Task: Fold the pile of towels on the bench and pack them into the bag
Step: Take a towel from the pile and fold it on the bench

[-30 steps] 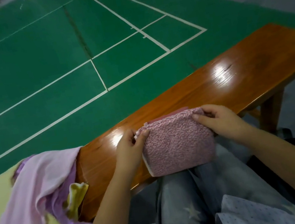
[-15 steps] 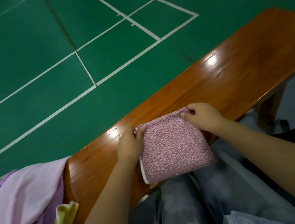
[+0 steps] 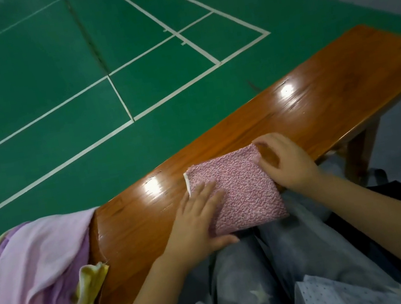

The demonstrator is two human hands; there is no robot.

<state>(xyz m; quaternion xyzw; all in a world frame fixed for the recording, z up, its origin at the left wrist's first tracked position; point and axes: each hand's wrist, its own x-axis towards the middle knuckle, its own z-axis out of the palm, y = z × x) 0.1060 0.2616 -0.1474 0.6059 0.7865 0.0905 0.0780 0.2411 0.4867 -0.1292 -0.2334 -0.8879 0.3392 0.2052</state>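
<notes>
Green court flooring lies beyond the table (image 3: 320, 109). At its near edge the folded pink towel (image 3: 235, 188) is pressed under the flat, open left hand (image 3: 198, 222), while its far corner is pinched by the right hand (image 3: 286, 160). Edges should be squared and creases smoothed before bagging.

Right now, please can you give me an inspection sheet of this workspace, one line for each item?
Surface: glossy wooden bench, bare at its right part.
Job's things: folded pink towel on the bench's near edge; unfolded lilac and yellow towels piled at the left end; grey bag below, in front of the person.
Clutter: nothing seen.
Grippers: left hand lies flat on the pink towel; right hand touches its far right corner, fingers curled.
Cables: nothing seen.
Surroundings: green court floor with white lines.
</notes>
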